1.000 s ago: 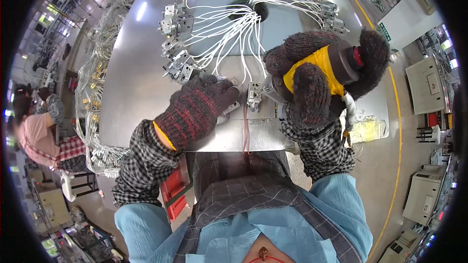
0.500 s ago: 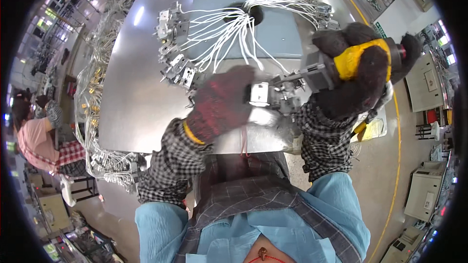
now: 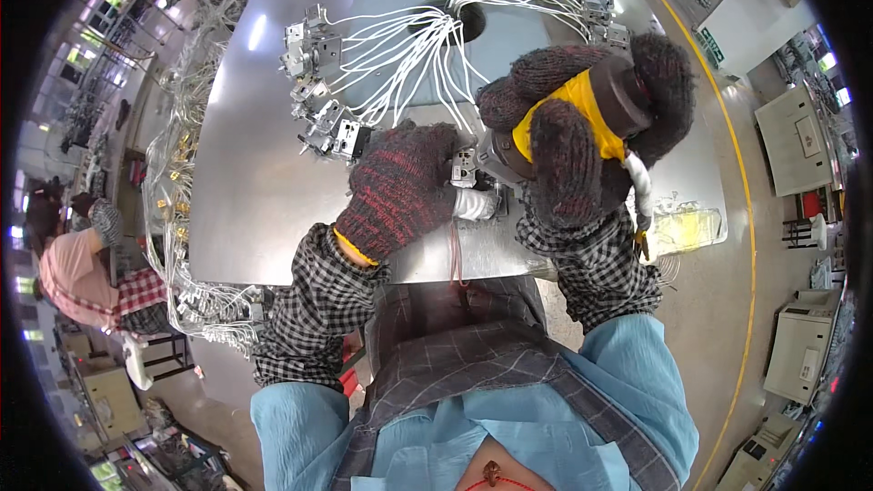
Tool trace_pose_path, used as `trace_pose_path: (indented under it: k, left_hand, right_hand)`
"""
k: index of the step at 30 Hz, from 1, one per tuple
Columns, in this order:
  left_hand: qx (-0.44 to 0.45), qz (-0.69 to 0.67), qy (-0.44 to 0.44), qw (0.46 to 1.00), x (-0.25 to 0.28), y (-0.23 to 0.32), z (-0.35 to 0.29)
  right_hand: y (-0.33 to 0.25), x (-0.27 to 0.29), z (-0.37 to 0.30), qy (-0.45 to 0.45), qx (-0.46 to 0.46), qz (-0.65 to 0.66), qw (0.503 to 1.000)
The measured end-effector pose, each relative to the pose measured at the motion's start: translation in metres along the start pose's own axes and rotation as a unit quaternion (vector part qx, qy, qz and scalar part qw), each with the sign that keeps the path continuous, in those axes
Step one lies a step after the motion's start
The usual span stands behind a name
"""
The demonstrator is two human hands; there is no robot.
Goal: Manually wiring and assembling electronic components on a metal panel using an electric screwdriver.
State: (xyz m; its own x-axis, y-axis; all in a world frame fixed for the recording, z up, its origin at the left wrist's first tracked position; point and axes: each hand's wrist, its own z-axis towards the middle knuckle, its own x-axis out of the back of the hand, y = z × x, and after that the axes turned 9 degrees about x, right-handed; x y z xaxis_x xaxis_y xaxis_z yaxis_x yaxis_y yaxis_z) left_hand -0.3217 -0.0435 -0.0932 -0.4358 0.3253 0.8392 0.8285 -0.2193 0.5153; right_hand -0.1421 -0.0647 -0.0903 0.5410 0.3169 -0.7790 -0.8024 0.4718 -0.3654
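Note:
My left hand (image 3: pixel 400 184), in a dark red-and-black knitted glove, is closed on a small metal connector block (image 3: pixel 464 166) at the near middle of the metal table. A white-wrapped piece (image 3: pixel 475 205) sits just below the block, perhaps a covered thumb. Fingers of my right hand (image 3: pixel 566 164), gloved alike, wrap round a yellow-and-black power tool (image 3: pixel 589 114). The tool's grey head meets the connector block from the right; its tip is hidden. Beyond my hands, white wires (image 3: pixel 436 55) fan out from a dark hole in a blue-grey board (image 3: pixel 518 59).
Metal connectors (image 3: pixel 314 50) hang on wire ends at the left, others (image 3: pixel 600 9) at the far right. A yellowish tray (image 3: pixel 687 229) lies at the table's right edge. Bundled harnesses (image 3: pixel 168 182) line the left side. A person in pink (image 3: pixel 77 277) sits farther left.
My right hand has brought the power tool left and inward, against the connector block. My left hand has shifted slightly left and steadied; its motion blur is gone.

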Motion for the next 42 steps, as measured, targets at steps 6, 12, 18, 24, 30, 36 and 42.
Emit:
trace_pose_path:
  k: [6,12,18,24,30,36,42]
  left_hand:
    - [-0.165,0.148,0.311,0.924,0.020,-0.021,-0.025]
    - [-0.077,0.084,0.241,0.964,0.039,-0.065,-0.025]
    - [0.052,-0.213,0.142,0.965,0.044,-0.034,-0.024]
    - [-0.154,0.298,0.240,0.911,0.035,-0.029,-0.026]
    - [-0.131,0.205,0.158,0.957,-0.006,-0.024,-0.021]
    - [-0.235,-0.010,0.188,0.953,-0.001,-0.052,-0.003]
    - [-0.210,-0.106,0.130,0.963,-0.022,0.000,0.006]
  right_hand:
    - [0.006,0.003,-0.002,-0.073,0.107,-0.239,0.962]
    - [0.013,-0.013,0.000,-0.114,0.163,-0.333,0.922]
    - [0.011,-0.001,0.006,-0.137,0.230,-0.442,0.856]
    - [0.008,-0.001,0.002,-0.085,0.149,-0.258,0.951]
    - [0.006,-0.004,0.001,-0.041,0.072,-0.088,0.993]
    - [0.009,-0.004,0.019,-0.184,0.240,-0.325,0.896]
    - [-0.018,-0.011,0.038,-0.033,0.377,-0.343,0.860]
